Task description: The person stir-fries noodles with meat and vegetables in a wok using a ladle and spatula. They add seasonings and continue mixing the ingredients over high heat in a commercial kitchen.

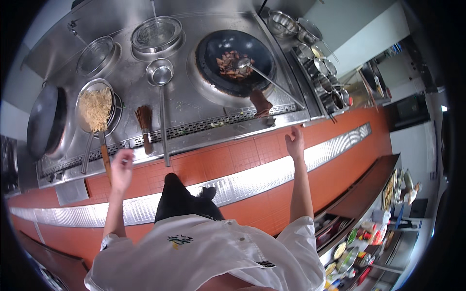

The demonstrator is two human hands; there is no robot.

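Observation:
My left hand (122, 168) is raised and blurred beside the wooden handle (105, 156) of a strainer heaped with noodles (95, 105); whether it touches the handle or how its fingers lie is unclear. My right hand (295, 141) hangs empty, fingers apart, over the floor just off the stove's front edge. Ahead of it, a black wok (209, 72) holds browned pieces of food (229, 62), and a metal ladle (244, 63) rests in it with its handle towards the front. A brown cloth (260, 102) covers the wok's near handle. A long-handled ladle (160, 72) and a bamboo brush (144, 123) lie between.
Two round strainers (156, 34) sit at the back under running taps. Another wok (45, 122) stands tilted far left. Metal seasoning pots (324, 83) line the right side. A counter with food and bottles (364, 236) is at lower right, where another person (413, 192) stands far off.

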